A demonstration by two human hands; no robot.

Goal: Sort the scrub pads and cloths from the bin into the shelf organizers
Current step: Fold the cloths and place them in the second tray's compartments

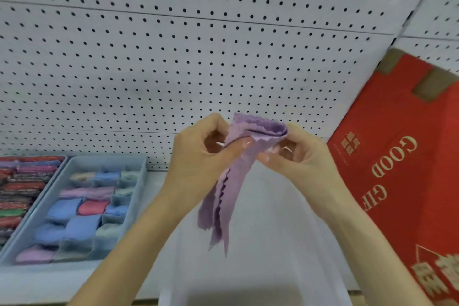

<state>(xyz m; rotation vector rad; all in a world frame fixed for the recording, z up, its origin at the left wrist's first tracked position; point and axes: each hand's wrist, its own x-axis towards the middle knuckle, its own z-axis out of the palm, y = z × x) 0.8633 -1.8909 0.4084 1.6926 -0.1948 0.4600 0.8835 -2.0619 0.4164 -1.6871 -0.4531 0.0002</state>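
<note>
A folded purple cloth (pixel 231 181) hangs in the air in front of the shelf, its loose ends pointing down. My left hand (pixel 201 154) pinches its upper left part between thumb and fingers. My right hand (pixel 295 151) pinches the folded top end on the right. At lower left a light blue divided organizer (pixel 139 176) holds rolled blue, pink, purple and pale green cloths. Further left, a second organizer (pixel 56 169) is packed with glittery red, purple and green scrub pads. A translucent white bin (pixel 273 243) stands below my hands; its contents are not visible.
White pegboard (pixel 198 45) backs the shelf. A red cardboard box (pixel 402 169) with gold "GOOD GIFT" lettering leans at the right, close to my right forearm. Bare shelf surface (pixel 154 194) lies between the organizers and the bin.
</note>
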